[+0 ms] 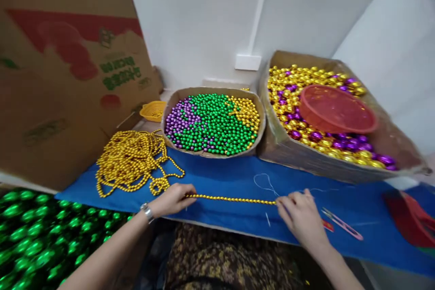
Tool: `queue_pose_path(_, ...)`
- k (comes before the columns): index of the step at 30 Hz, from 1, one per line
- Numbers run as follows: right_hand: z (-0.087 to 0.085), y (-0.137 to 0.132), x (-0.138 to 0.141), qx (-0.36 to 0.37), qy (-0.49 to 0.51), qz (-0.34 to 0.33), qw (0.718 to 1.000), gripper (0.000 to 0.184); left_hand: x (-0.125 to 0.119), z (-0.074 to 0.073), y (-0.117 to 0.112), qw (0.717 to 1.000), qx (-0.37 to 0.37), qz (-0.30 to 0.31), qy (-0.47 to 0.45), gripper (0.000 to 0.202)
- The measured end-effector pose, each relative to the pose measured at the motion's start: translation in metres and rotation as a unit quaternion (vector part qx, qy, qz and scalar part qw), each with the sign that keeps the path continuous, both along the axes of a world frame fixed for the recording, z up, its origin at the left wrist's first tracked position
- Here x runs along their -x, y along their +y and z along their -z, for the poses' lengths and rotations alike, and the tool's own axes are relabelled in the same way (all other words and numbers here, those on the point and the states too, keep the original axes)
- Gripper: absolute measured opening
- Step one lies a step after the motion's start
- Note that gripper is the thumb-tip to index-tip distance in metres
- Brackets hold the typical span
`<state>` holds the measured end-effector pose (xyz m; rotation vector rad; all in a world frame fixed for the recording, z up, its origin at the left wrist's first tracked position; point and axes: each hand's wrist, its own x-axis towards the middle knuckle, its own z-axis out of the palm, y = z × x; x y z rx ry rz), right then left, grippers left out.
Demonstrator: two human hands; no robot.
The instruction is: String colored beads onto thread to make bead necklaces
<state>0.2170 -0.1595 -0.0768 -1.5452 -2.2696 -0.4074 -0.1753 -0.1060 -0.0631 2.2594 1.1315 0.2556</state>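
- Gold bead strand (pixel 234 199): lower centre of the frame, drawn nearly straight between both hands above the blue-covered table (pixel 217 174).
- Left hand (pixel 176 198): fingers clamped on the strand's left part, just beside the gold strand pile (pixel 132 158) at centre left.
- Right hand (pixel 299 213): fingertips pinched together on the strand's right part; white thread (pixel 263 180) lies near.
- Pink-handled snips (pixel 346 227): lower right, near the right hand.
- Bead box (pixel 260 122): centre, containing purple, green and gold beads.
- Red basket (pixel 340 108): upper right, resting tilted on larger gold and purple beads.
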Motion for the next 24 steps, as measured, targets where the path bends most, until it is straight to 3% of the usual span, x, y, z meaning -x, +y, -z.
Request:
queue_pose_path(3,0.031,-0.014,0.012,0.049,0.009,0.035,0.998,0.031,0.008,0.011,-0.009,0.999,0.021,0.007,0.04,0.019)
queue_pose_path(7,0.051,-0.023,0.016,0.077,0.018,0.064,0.995,0.03,0.01,0.026,-0.024,0.998,0.025,0.013,0.056,0.021)
queue_pose_path(18,0.066,-0.03,0.007,0.122,0.017,0.091,0.988,0.027,0.01,0.045,-0.024,0.999,-0.019,0.013,0.03,0.017)
queue_pose_path(24,0.07,-0.032,0.002,0.115,0.038,0.053,0.991,0.035,0.014,0.047,-0.025,0.995,-0.06,-0.01,0.078,0.013)
